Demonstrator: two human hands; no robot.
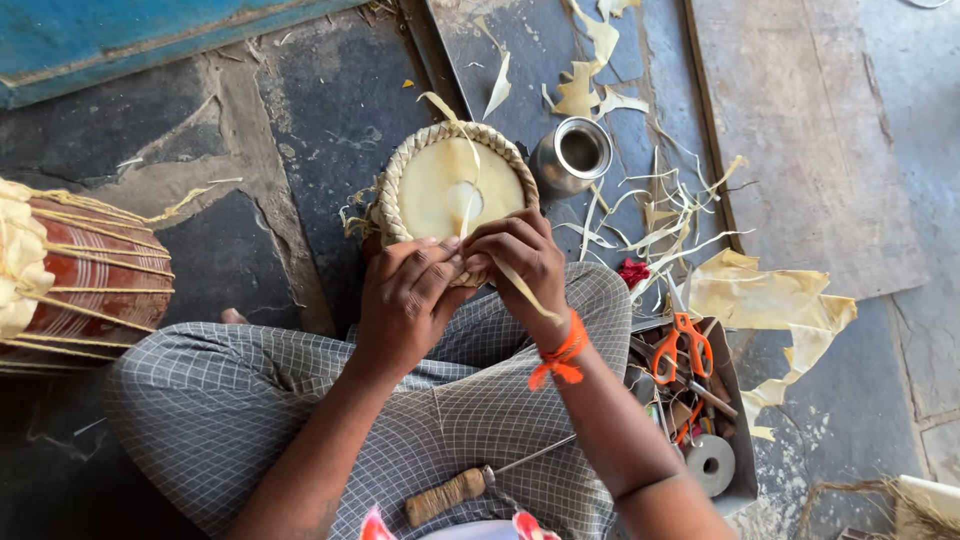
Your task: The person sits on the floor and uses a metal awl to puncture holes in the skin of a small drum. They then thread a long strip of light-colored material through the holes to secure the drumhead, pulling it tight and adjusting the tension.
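Note:
A round drum head (455, 185) of pale hide with a braided rim stands between my knees on the stone floor. My left hand (408, 292) grips its near rim, fingers curled over the braid. My right hand (520, 255), with an orange thread tied at the wrist, pinches a thin pale hide strip (520, 285) that runs through the rim and trails down over my wrist. Another strip end (462, 200) lies across the drum skin.
A small steel cup (572, 152) stands right of the drum head. Hide scraps (770, 300) litter the floor. A tool tray (715, 470) holds orange-handled scissors (682, 345) and a tape roll. A wrapped-handle awl (450, 494) lies on my lap. A red laced drum (70, 270) sits left.

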